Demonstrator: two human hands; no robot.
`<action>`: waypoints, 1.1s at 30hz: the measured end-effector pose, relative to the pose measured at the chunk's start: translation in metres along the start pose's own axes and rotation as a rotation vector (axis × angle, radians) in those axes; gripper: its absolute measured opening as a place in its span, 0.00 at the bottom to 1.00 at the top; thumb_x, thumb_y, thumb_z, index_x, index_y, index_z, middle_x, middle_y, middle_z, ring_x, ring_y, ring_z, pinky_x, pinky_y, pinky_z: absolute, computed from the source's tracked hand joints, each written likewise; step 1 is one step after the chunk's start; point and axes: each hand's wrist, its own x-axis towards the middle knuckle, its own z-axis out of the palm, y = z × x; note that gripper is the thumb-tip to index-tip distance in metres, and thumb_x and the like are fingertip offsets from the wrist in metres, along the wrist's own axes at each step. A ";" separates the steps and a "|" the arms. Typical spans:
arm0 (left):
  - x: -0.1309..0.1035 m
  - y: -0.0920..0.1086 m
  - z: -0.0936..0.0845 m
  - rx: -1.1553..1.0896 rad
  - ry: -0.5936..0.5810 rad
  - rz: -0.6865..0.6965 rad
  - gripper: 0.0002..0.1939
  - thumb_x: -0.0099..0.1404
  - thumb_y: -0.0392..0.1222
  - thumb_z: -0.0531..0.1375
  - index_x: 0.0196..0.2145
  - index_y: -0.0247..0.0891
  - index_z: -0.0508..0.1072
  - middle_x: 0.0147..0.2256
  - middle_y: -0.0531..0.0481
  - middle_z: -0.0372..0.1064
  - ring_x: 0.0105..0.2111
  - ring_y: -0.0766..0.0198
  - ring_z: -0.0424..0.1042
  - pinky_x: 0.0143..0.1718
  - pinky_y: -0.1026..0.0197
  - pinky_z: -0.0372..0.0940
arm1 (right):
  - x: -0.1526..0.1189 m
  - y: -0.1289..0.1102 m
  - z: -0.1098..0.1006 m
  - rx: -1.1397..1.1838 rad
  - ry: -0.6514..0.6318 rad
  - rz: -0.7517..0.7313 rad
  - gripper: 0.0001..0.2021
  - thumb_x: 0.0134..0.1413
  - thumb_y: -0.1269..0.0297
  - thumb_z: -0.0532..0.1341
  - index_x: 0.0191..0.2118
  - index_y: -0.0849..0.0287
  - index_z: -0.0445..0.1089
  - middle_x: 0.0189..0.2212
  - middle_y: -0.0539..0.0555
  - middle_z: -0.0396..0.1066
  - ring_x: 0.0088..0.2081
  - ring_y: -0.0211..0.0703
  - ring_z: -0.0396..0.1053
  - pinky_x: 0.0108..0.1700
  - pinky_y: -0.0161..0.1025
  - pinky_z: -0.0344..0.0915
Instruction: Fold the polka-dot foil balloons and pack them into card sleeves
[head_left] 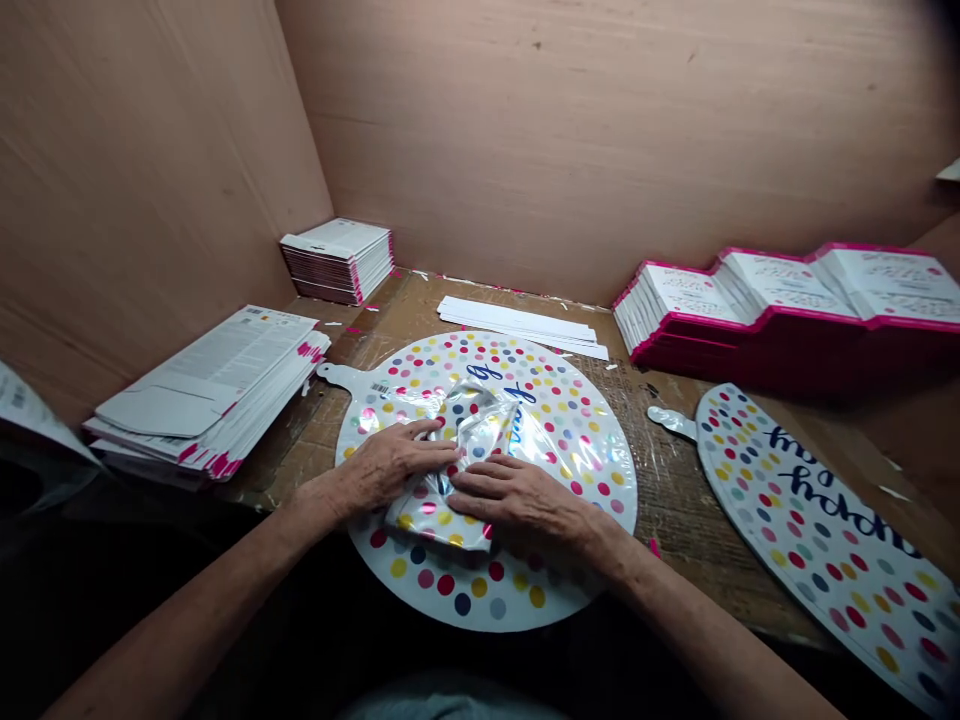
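A foil balloon (pixel 448 528) with coloured dots is partly folded into a crinkled, shiny bundle. It lies on top of a round, flat foil balloon (pixel 480 588) with the same dots and blue lettering, whose tail points left. My left hand (pixel 386 462) rests on the left side of the bundle, fingers stretched out across the foil. From the right, my right hand (pixel 517 495) presses on the bundle with its fingers laid flat. The fingertips of both hands are close together, and neither thumb shows clearly.
Flat printed card sleeves (pixel 202 385) are piled at the left, with a smaller stack (pixel 337 260) behind. White paper strips (pixel 525 325) lie at the back. Pink-edged packs (pixel 772 300) stand back right. Another dotted balloon (pixel 825 540) lies at the right. Wooden panels (pixel 585 130) enclose the table.
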 end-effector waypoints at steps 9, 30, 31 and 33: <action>0.036 0.020 -0.002 -0.146 0.226 -0.598 0.13 0.66 0.46 0.53 0.37 0.38 0.75 0.34 0.46 0.76 0.38 0.55 0.75 0.40 0.58 0.67 | 0.026 0.038 0.004 0.431 0.543 1.113 0.20 0.67 0.51 0.50 0.37 0.62 0.71 0.34 0.56 0.76 0.35 0.45 0.72 0.34 0.36 0.65; 0.034 0.022 0.026 -0.521 0.743 -0.769 0.28 0.61 0.60 0.58 0.49 0.35 0.71 0.42 0.40 0.76 0.43 0.53 0.76 0.42 0.55 0.68 | 0.079 0.053 -0.031 0.095 0.001 0.677 0.16 0.58 0.57 0.64 0.49 0.56 0.68 0.40 0.53 0.74 0.41 0.44 0.69 0.37 0.35 0.57; 0.034 0.024 0.026 -0.644 0.749 -0.721 0.27 0.61 0.60 0.58 0.47 0.35 0.72 0.38 0.42 0.77 0.39 0.55 0.77 0.39 0.57 0.69 | 0.077 0.045 -0.027 0.142 0.041 0.655 0.17 0.58 0.57 0.64 0.50 0.56 0.66 0.42 0.54 0.73 0.41 0.44 0.69 0.38 0.35 0.57; 0.032 0.028 0.026 -0.753 0.775 -0.681 0.27 0.58 0.59 0.61 0.45 0.34 0.73 0.31 0.46 0.77 0.31 0.58 0.76 0.33 0.60 0.68 | 0.076 0.033 -0.018 0.221 0.093 0.647 0.14 0.62 0.55 0.60 0.48 0.57 0.66 0.41 0.54 0.73 0.40 0.42 0.68 0.37 0.35 0.56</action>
